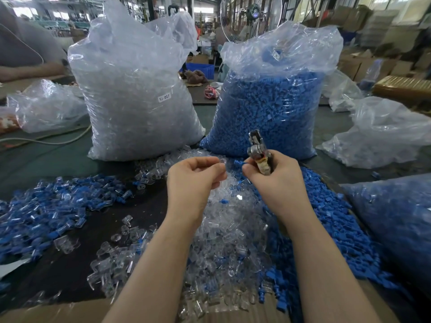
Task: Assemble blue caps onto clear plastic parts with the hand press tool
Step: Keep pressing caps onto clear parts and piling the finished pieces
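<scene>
Standing fan (253, 12), perhaps a plush toy (196, 76) behind.

— Where could a hand pass?
— Over the dark table strip (77, 271) at lower left.
— What blocks the way?
— Two tall bags, clear (137, 94) and blue (270, 108), upper centre; loose heaps elsewhere.

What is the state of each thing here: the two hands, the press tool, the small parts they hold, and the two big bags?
left hand: pinches a clear part, raised
right hand: grips the hand press tool, pinches a blue cap
blue cap: apart from the clear part, not yet joined
hand press tool: upright, nothing in it
clear-parts bag: upright, top open
blue-caps bag: upright, full
</scene>
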`<state>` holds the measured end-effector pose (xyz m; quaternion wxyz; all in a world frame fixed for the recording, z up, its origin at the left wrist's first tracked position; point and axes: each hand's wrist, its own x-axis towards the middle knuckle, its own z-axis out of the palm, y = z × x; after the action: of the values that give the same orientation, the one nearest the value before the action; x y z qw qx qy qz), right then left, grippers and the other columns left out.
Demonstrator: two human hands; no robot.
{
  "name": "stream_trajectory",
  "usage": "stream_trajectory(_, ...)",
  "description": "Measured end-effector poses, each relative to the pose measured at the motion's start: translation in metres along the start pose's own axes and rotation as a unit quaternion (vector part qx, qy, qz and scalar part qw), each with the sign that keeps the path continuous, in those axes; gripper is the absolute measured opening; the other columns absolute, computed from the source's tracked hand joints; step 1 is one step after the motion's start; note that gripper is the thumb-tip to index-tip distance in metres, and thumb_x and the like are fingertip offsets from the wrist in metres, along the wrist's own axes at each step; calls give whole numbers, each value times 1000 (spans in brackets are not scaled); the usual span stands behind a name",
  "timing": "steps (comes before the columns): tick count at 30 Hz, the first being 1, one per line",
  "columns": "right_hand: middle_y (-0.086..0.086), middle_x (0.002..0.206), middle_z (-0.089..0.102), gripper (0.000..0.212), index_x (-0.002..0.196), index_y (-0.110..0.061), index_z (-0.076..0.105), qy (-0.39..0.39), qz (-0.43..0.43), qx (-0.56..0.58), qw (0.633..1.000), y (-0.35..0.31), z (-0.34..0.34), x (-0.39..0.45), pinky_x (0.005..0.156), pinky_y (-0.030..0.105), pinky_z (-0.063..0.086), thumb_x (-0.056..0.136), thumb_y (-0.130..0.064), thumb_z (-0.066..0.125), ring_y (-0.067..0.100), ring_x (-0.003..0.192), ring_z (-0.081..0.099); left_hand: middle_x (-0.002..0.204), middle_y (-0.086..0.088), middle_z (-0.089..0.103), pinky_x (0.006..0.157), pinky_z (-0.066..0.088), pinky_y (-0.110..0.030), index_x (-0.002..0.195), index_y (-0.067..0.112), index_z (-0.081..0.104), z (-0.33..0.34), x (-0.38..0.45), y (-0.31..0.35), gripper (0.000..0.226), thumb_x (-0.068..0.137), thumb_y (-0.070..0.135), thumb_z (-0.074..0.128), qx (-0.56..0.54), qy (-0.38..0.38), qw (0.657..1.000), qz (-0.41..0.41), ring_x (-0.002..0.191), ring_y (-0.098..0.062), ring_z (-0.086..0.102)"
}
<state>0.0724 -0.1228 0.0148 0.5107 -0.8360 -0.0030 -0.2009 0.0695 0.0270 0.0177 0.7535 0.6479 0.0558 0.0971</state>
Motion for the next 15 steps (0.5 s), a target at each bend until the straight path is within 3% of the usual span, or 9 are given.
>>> stream_trajectory(7, -8, 66, 64, 12, 78, -19, 66, 20, -24, -55, 998, -6, 6, -1, 67, 37, 51, 83, -29, 71, 13, 68, 60, 70, 0, 75, 70, 59, -27, 81, 20, 76, 7, -2, -2, 11, 78, 11, 80, 67, 32, 993, 89, 70, -11, 73)
stream_trajectory(11, -8, 61, 60, 15, 72, -22, 61, 33, -16, -64, 997, -7, 6, -1, 59, 33, 46, 81, -30, 69, 11, 62, 56, 72, 9, 74, 75, 60, -34, 82, 25, 78, 9, -6, -3, 11, 77, 16, 81, 133, 37, 979, 147, 72, -6, 72)
stream_trajectory(15, -5, 62, 59, 15, 73, -19, 62, 26, -5, -60, 998, -8, 5, -1, 59, 38, 47, 81, -29, 68, 16, 61, 55, 73, 15, 73, 73, 58, -28, 85, 28, 78, 12, -10, -4, 12, 78, 17, 81, 181, 47, 963, 196, 71, 3, 68)
